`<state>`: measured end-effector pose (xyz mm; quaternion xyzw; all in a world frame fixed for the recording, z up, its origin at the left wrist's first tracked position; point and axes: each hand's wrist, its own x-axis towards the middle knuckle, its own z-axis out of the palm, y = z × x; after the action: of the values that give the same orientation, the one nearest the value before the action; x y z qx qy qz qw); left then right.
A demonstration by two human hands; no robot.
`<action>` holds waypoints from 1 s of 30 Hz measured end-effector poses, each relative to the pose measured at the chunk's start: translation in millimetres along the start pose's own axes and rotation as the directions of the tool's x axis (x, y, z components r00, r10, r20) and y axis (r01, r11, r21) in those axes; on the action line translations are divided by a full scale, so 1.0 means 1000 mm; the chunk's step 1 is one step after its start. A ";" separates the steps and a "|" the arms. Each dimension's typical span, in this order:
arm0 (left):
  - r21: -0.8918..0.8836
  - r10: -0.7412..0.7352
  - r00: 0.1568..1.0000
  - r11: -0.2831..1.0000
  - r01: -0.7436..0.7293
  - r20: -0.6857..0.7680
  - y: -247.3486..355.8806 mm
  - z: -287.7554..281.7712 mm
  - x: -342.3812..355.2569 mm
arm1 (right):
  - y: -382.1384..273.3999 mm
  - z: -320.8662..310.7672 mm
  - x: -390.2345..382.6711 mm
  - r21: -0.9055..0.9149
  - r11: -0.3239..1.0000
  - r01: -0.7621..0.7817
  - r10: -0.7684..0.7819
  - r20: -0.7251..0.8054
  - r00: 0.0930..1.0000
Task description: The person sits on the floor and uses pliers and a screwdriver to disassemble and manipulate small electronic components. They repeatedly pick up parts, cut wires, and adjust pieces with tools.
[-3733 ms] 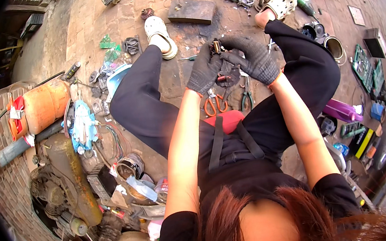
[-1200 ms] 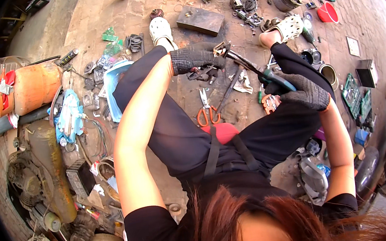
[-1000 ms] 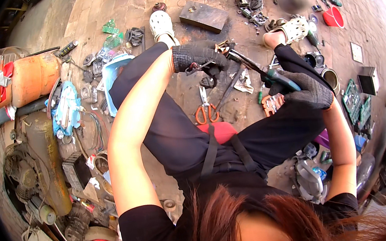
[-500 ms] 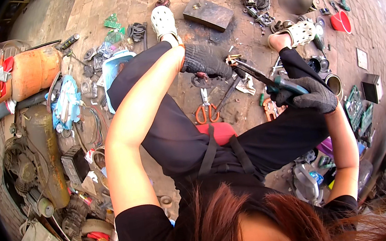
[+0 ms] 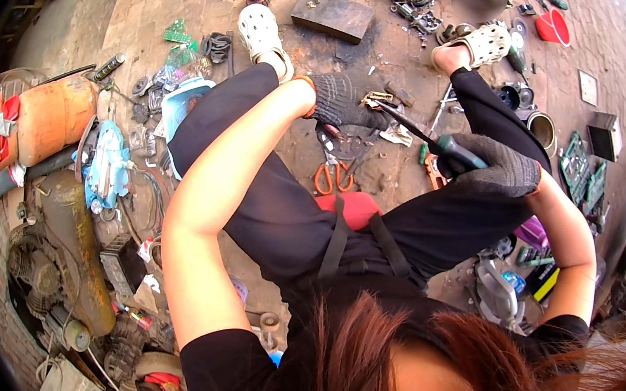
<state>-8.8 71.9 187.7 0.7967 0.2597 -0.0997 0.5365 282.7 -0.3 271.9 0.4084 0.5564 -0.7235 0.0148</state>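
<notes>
My left hand (image 5: 344, 102), in a dark grey knit glove, is closed around a small metal part (image 5: 376, 99), whose kind I cannot make out. My gloved right hand (image 5: 501, 164) grips a pair of long, dark-jawed pliers (image 5: 458, 151) by the green-and-black handles. The jaws slant up and left, their tips at the small part; whether they bite on it I cannot tell. Below my left hand, orange-handled scissors (image 5: 334, 177) lie on the ground between my legs. A pale crumpled scrap (image 5: 397, 135) lies just under the pliers' tips.
Beyond my feet sits a dark metal block (image 5: 332, 16), with several loose metal parts (image 5: 418, 3) right of it. A red bucket (image 5: 552, 28) stands far right. At left lie an orange gas cylinder (image 5: 58, 121) and a light-blue basin (image 5: 180, 102). Green tool-case trays (image 5: 577, 169) lie right.
My right hand has turned over the handles, so the pliers now show narrower, edge-on. My left hand has shifted slightly, still holding the small part.
</notes>
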 end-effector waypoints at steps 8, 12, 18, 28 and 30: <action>0.339 0.058 0.992 0.936 -0.094 0.114 -0.024 0.004 0.010 | -0.013 0.009 0.000 -0.399 0.908 0.131 -0.195 -0.123 0.973; 0.423 0.035 0.995 0.903 -0.071 0.093 -0.039 0.014 0.017 | -0.010 0.015 0.004 -0.509 0.835 0.208 -0.319 -0.141 0.937; 0.112 -0.097 0.977 0.991 0.077 0.191 -0.020 -0.003 0.015 | -0.007 0.013 0.008 -0.499 0.853 0.156 -0.268 -0.162 0.950; -0.421 -0.597 0.048 0.504 -0.754 -0.801 -0.013 -0.065 -0.015 | 0.002 0.054 0.040 0.818 0.484 0.311 -0.245 -0.215 0.945; -0.308 -0.674 -0.033 0.381 -0.872 -0.738 -0.056 -0.040 -0.008 | 0.005 0.067 0.054 0.857 0.361 0.368 -0.279 -0.277 0.919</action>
<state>-49.5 121.4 162.6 0.1527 0.4561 0.7250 0.4929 210.5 -33.1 238.1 0.2654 0.1555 -0.8767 -0.3698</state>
